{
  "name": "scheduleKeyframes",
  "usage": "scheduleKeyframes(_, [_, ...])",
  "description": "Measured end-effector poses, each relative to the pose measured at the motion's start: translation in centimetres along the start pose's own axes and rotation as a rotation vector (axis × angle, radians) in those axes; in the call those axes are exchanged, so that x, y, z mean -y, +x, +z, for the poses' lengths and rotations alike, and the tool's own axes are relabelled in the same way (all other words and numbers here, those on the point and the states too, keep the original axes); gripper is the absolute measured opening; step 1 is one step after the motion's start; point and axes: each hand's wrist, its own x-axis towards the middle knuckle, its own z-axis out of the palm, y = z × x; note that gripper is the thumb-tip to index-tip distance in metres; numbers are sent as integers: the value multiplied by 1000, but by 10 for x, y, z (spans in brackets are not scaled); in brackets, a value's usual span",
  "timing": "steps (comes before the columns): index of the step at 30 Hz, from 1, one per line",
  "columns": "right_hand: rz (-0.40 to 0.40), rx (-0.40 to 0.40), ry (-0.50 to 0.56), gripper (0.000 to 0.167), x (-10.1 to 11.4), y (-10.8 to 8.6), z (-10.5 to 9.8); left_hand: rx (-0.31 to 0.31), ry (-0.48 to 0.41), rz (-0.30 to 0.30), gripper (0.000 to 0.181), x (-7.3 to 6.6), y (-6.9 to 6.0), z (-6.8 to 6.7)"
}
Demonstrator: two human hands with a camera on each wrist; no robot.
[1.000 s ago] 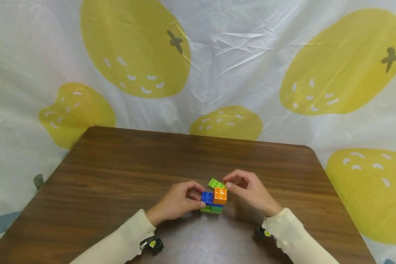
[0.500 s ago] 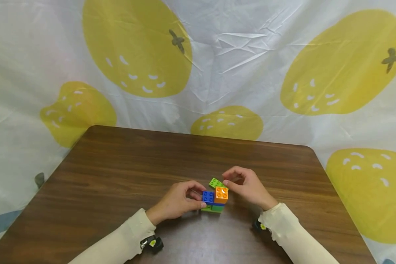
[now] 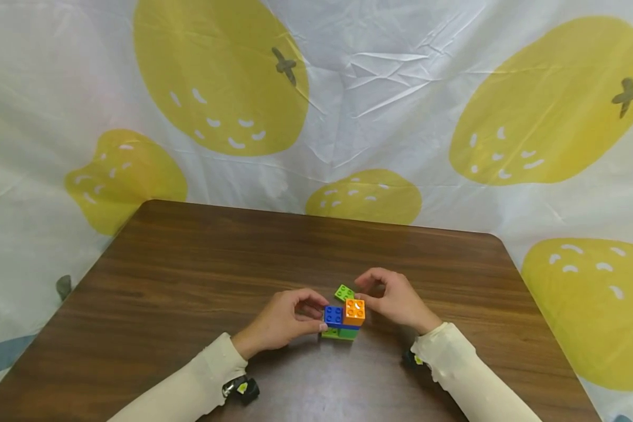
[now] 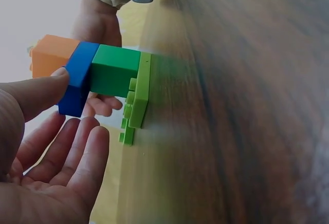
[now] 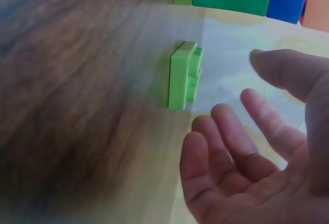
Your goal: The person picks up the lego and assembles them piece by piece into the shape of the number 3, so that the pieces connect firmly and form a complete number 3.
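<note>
A small stack of toy building bricks stands on the table. An orange brick (image 3: 354,312) sits on one end of a blue brick (image 3: 333,315), above a green brick (image 4: 116,70) and a light green plate (image 4: 142,88). My left hand (image 3: 285,321) pinches the bare end of the blue brick, its thumb on the front side. Just behind the stack lies a loose light green plate (image 5: 181,75), flat with studs up. Close to it is my right hand (image 3: 395,298), thumb and fingers spread apart; the right wrist view shows nothing between them.
The brown wood-grain table (image 3: 232,252) extends around both hands, with a rounded far edge. Behind it hangs a white curtain (image 3: 274,181) printed with large yellow fruit. A small black camera (image 3: 248,390) is worn on the left wrist.
My right hand has shifted slightly left, and its thumb now lies partly behind the orange brick. Less of the loose light green plate shows. The left hand keeps its hold on the stack.
</note>
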Motion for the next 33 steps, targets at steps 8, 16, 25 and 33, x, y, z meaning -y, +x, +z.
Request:
scheduleKeyframes(8, [37,31,-88,33,0,-2,1,-13,3,4,33,2,0,0])
scheduleKeyframes(16, [62,76,-82,37,-2,-1,4,-19,3,-3,32,2,0,1])
scheduleKeyframes(25, [67,93,-78,42,-5,1,6,-16,-4,-2,32,4,2,2])
scheduleKeyframes(33, [47,101,-106,43,-6,2,6,-23,-8,-1,33,3,2,2])
